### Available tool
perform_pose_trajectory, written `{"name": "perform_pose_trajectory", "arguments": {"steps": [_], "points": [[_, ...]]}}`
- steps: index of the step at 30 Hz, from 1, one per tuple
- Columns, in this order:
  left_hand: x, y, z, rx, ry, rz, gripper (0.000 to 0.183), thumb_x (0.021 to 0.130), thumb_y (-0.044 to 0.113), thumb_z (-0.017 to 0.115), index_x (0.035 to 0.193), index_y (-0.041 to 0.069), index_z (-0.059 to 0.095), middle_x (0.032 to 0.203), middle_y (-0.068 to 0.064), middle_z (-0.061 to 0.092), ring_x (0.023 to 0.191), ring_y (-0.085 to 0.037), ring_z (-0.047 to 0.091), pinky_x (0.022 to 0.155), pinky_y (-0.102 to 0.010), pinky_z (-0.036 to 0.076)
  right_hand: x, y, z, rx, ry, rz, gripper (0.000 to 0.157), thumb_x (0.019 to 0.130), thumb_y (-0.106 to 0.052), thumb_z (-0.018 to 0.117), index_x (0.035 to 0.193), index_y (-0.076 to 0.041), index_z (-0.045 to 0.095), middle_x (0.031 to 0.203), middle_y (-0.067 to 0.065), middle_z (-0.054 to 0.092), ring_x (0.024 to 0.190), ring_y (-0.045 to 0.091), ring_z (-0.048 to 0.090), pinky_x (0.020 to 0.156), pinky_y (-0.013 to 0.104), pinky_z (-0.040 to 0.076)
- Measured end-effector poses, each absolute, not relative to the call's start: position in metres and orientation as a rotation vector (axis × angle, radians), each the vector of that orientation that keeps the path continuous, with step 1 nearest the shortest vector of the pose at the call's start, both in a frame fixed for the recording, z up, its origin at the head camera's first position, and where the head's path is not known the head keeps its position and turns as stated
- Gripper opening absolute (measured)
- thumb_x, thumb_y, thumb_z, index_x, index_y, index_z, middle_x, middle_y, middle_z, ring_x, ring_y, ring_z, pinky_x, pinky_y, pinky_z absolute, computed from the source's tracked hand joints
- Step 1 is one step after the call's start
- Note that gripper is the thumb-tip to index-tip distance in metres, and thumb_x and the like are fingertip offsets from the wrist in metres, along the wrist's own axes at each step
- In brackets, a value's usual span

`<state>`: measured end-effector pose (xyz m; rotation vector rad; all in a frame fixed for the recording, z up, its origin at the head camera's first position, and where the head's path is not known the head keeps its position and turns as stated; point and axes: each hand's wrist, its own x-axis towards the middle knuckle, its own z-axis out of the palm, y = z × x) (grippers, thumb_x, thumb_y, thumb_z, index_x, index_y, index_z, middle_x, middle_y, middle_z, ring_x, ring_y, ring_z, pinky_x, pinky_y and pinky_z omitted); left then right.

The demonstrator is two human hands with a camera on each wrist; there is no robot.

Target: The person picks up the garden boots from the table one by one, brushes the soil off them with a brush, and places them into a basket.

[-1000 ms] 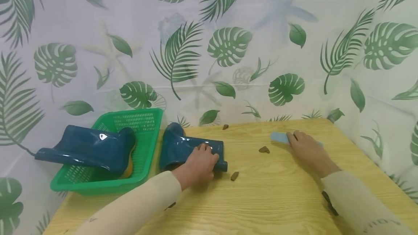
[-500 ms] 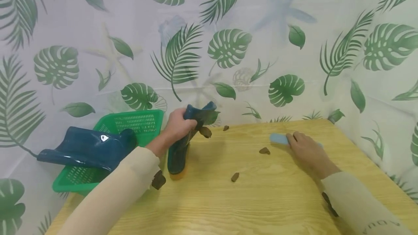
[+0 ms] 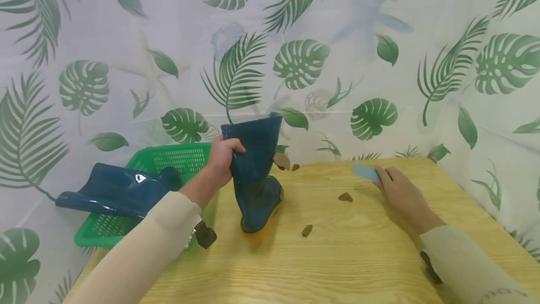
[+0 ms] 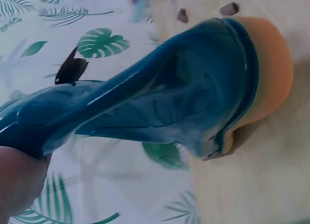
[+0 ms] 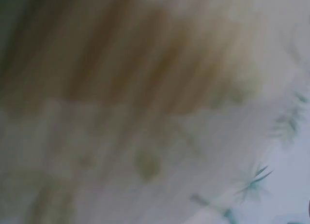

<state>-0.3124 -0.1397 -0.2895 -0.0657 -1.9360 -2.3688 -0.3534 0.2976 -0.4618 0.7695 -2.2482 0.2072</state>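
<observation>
My left hand (image 3: 219, 163) grips a glossy dark blue rubber boot (image 3: 253, 172) by the top of its shaft. The boot is roughly upright, its orange sole low over the table; whether it touches the wood I cannot tell. Beside the shaft in the left wrist view shows a dark brown chunk (image 4: 71, 69); contact is unclear. My right hand (image 3: 401, 196) holds a light blue, flat, strip-like tool (image 3: 363, 171) at the table's right side; its middle is hidden under the fingers. The right wrist view is too blurred to show it.
A second blue boot (image 3: 126, 191) lies across a green plastic basket (image 3: 177, 156) at the left, its shaft jutting past the rim. Brown chunks (image 3: 345, 197) are scattered on the wooden table (image 3: 337, 266). A leaf-patterned sheet (image 3: 320, 22) hangs behind.
My left hand has picked the boot up from lying on the table and turned it sole down, then shifted slightly right. The right hand has hardly moved, with the blue tool tilting a little.
</observation>
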Motion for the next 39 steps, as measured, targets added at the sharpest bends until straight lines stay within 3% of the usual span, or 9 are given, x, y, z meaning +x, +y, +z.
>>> {"name": "perform_pose_trajectory", "arguments": {"steps": [5, 8, 14, 19, 22, 25, 28, 35, 39], "points": [[-0.304, -0.141, -0.308, -0.052, -1.867, -2.417, 0.015, 0.075, -0.008, 0.046, 0.084, 0.004, 0.05, 0.074, -0.001, 0.06, 0.059, -0.012, 0.062, 0.055, -0.026, 0.053, -0.348, 0.246, -0.441, 0.834, -2.078, 0.384, 0.05, 0.107, -0.03, 0.042, 0.129, 0.014, 0.052, 0.104, 0.028, 0.058, 0.092, 0.04, 0.059, 0.079, 0.052, 0.052], [-0.296, -0.142, -0.317, 0.004, -1.825, -2.396, 0.02, 0.073, -0.007, 0.045, 0.088, 0.006, 0.05, 0.079, -0.001, 0.058, 0.06, -0.013, 0.06, 0.056, -0.026, 0.053, -0.341, 0.203, -0.426, 0.947, -2.035, 0.422, 0.057, 0.108, -0.038, 0.033, 0.131, 0.011, 0.052, 0.111, 0.024, 0.057, 0.097, 0.036, 0.06, 0.083, 0.05, 0.052], [-0.282, -0.147, -0.335, 0.111, -1.816, -2.342, 0.045, 0.073, -0.005, 0.044, 0.119, -0.002, 0.045, 0.112, -0.011, 0.053, 0.076, -0.014, 0.058, 0.063, -0.022, 0.052, -0.328, 0.141, -0.411, 1.126, -1.974, 0.467, 0.053, 0.108, -0.038, 0.034, 0.133, 0.006, 0.052, 0.119, 0.019, 0.058, 0.103, 0.029, 0.06, 0.084, 0.043, 0.054], [-0.275, -0.149, -0.344, 0.167, -1.852, -2.336, 0.08, 0.076, -0.001, 0.044, 0.151, -0.007, 0.016, 0.15, -0.023, 0.03, 0.085, -0.016, 0.055, 0.066, -0.02, 0.051, -0.326, 0.124, -0.409, 1.175, -1.933, 0.469, 0.052, 0.107, -0.037, 0.038, 0.132, 0.006, 0.053, 0.116, 0.019, 0.059, 0.102, 0.029, 0.06, 0.084, 0.042, 0.055], [-0.275, -0.15, -0.346, 0.172, -1.831, -2.329, 0.073, 0.075, -0.002, 0.045, 0.145, -0.008, 0.027, 0.137, -0.02, 0.042, 0.073, -0.011, 0.056, 0.062, -0.02, 0.051, -0.327, 0.125, -0.409, 1.218, -1.927, 0.399, 0.051, 0.107, -0.035, 0.039, 0.131, 0.007, 0.054, 0.114, 0.02, 0.06, 0.1, 0.029, 0.062, 0.084, 0.04, 0.056], [-0.277, -0.15, -0.347, 0.161, -1.795, -2.313, 0.045, 0.072, -0.004, 0.046, 0.117, -0.004, 0.047, 0.105, -0.01, 0.053, 0.064, -0.01, 0.056, 0.058, -0.021, 0.051, -0.328, 0.13, -0.41, 1.236, -1.924, 0.358, 0.051, 0.108, -0.034, 0.037, 0.13, 0.008, 0.055, 0.112, 0.019, 0.06, 0.096, 0.028, 0.063, 0.08, 0.038, 0.057], [-0.277, -0.152, -0.347, 0.154, -1.783, -2.304, 0.029, 0.072, -0.005, 0.047, 0.099, 0.004, 0.049, 0.089, -0.003, 0.052, 0.064, -0.009, 0.057, 0.057, -0.022, 0.051, -0.329, 0.132, -0.411, 1.218, -1.92, 0.371, 0.052, 0.108, -0.034, 0.035, 0.13, 0.009, 0.056, 0.111, 0.018, 0.06, 0.095, 0.026, 0.063, 0.079, 0.037, 0.056], [-0.275, -0.157, -0.344, 0.13, -1.785, -2.327, 0.028, 0.073, -0.006, 0.046, 0.1, 0.002, 0.048, 0.083, -0.002, 0.054, 0.056, -0.009, 0.057, 0.054, -0.022, 0.051, -0.334, 0.132, -0.41, 1.26, -1.917, 0.339, 0.051, 0.108, -0.035, 0.038, 0.132, 0.007, 0.055, 0.114, 0.018, 0.061, 0.098, 0.028, 0.063, 0.082, 0.038, 0.056], [-0.272, -0.166, -0.337, 0.123, -1.884, -2.223, 0.062, 0.072, -0.008, 0.049, 0.134, -0.006, 0.042, 0.114, -0.012, 0.056, 0.075, -0.01, 0.057, 0.058, -0.022, 0.05, -0.34, 0.144, -0.419, 1.21, -1.963, 0.32, 0.054, 0.108, -0.037, 0.035, 0.126, 0.008, 0.058, 0.109, 0.017, 0.06, 0.091, 0.027, 0.063, 0.077, 0.039, 0.055]]}}
